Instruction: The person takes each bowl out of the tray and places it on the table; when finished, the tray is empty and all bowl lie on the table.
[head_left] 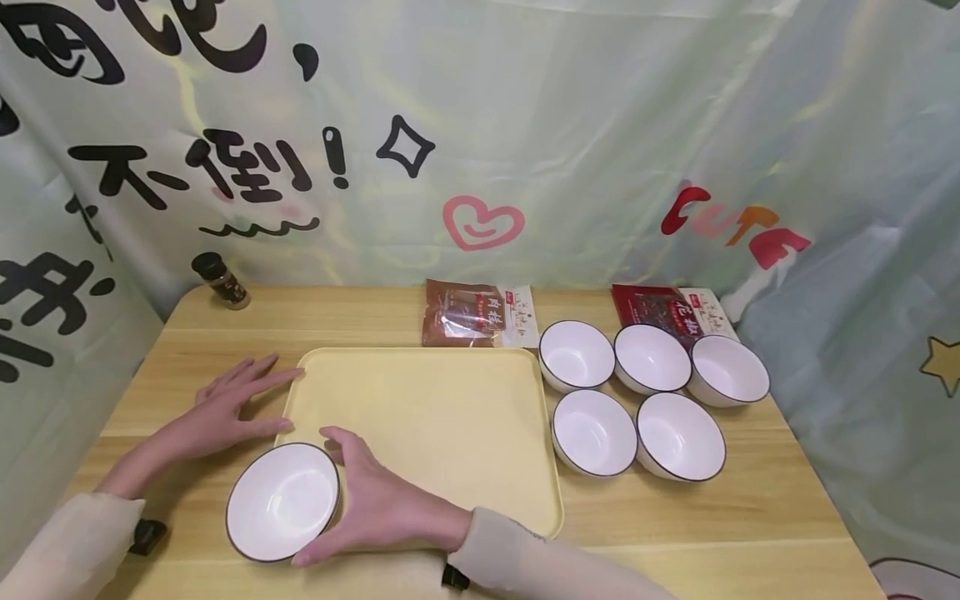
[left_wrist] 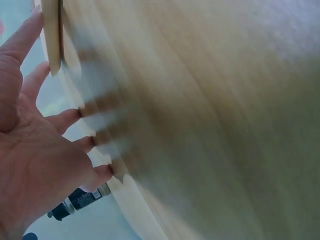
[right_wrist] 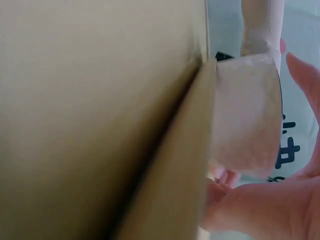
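A white bowl with a dark rim [head_left: 279, 504] stands at the front left, beside the lower left corner of a pale yellow tray [head_left: 420, 433]. My right hand [head_left: 382, 500] curves beside the bowl's right side, thumb near its front rim and fingers near the back rim. In the right wrist view, a gap shows between part of that hand [right_wrist: 270, 205] and the bowl [right_wrist: 247, 115]. Spread out at the tray's left edge is my left hand [head_left: 225, 412], its thumb and index fingertip right at the edge. In the left wrist view, the left hand's other fingertips [left_wrist: 75, 114] reach the wooden table.
Several matching bowls [head_left: 651, 358] stand in two rows right of the tray. Behind the tray lies a brown packet [head_left: 457, 312], and a dark red packet [head_left: 660, 308] lies behind the bowls. A black-capped spice bottle [head_left: 225, 283] stands at the table's back left corner.
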